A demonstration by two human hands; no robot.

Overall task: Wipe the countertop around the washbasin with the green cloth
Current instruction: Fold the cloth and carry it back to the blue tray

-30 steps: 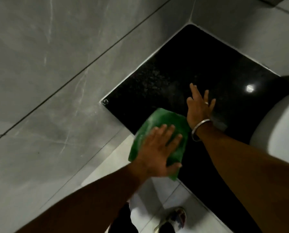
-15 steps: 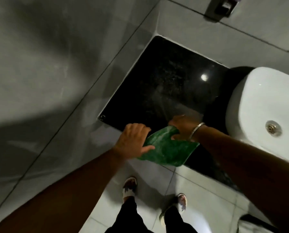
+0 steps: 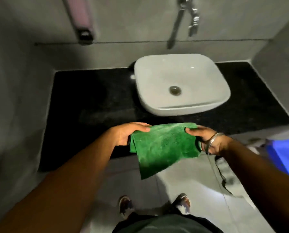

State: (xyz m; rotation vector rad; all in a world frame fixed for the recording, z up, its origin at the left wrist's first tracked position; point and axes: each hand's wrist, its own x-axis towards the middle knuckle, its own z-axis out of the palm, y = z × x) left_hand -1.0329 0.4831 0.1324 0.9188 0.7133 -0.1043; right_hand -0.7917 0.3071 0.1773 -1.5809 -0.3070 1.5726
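The green cloth [image 3: 162, 145] hangs spread in the air in front of the black countertop [image 3: 93, 98], its lower corner drooping over the floor. My left hand [image 3: 128, 133] pinches its left edge and my right hand [image 3: 205, 140], with a metal bangle on the wrist, pinches its right edge. A white rectangular washbasin [image 3: 180, 81] sits on the countertop behind the cloth, right of centre. Bare black counter shows on both sides of the basin.
A chrome tap [image 3: 192, 15] sticks out of the grey wall above the basin. A soap dispenser [image 3: 81, 19] is mounted at the upper left. Grey walls close both ends of the counter. A blue object [image 3: 284, 155] is at the right edge; my feet stand on the tiled floor.
The cloth has come off the counter's left corner, where my left hand pressed it. Both hands now hold it up by its edges in front of the basin. The view swung right.
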